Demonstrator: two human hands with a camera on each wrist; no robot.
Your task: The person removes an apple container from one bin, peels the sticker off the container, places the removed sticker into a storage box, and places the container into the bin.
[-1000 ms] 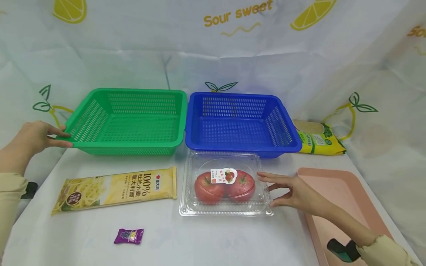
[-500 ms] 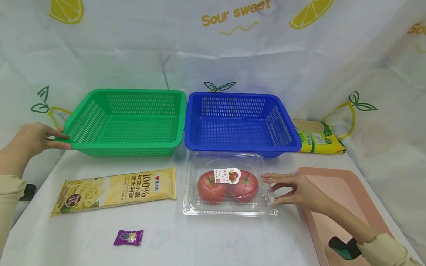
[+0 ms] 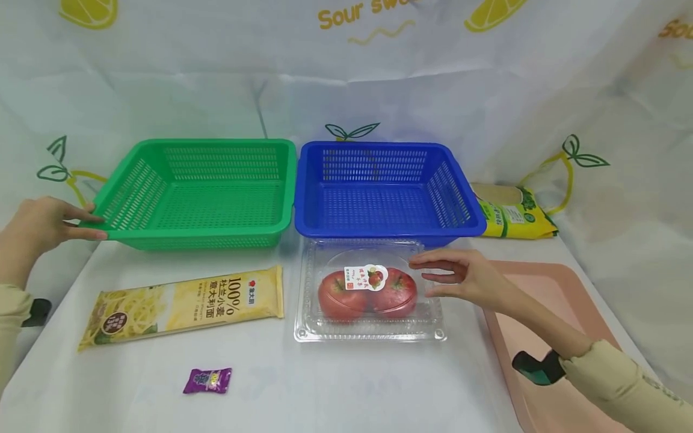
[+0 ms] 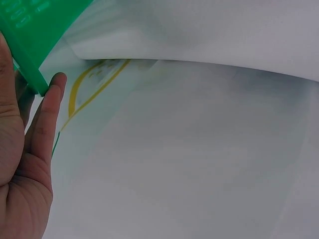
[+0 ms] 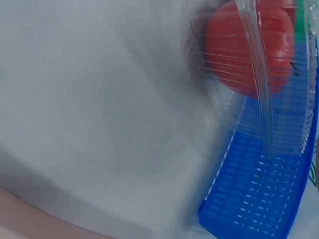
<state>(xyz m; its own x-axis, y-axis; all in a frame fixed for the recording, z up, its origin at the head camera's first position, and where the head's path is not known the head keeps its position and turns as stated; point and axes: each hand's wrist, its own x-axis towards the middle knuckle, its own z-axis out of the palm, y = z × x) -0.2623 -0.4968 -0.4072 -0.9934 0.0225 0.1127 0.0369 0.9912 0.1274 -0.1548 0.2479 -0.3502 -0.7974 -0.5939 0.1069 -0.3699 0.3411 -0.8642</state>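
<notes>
Clear plastic box (image 3: 373, 334) first, since that's where the right hand (image 3: 470, 278) is. On my head feed it's flat on the white table (image 3: 303, 385) in front of the blue basket (image 3: 373, 207), with 2 red fruits (image 3: 342, 296) inside and a label on the lid. The right hand is at the box's right side, fingers and thumb apart, tips overlapping the edge from up here. Not clamped on anything that I can see, and I can't tell if the tips touch the plastic. The left hand (image 3: 46, 222) pinches the front left corner of the green basket (image 3: 195, 240), which sits right beside the blue basket. Pasta packet (image 3: 184, 307) lies in front of the green basket, purple packet (image 3: 208, 380) nearer me, yellow bag (image 3: 511, 216) by the blue basket's right end, pink tray (image 3: 533, 337) under the right forearm.

Left wrist feed: the green basket's corner is between the fingers, so that grip looks clamped to me. White sheet (image 4: 199, 149) fills the rest.

Right wrist feed: I get 1 red fruit clearly through the box wall, the blue basket past it, and skin at the lower left. Fingertips don't show, so I can't judge contact from here either.
</notes>
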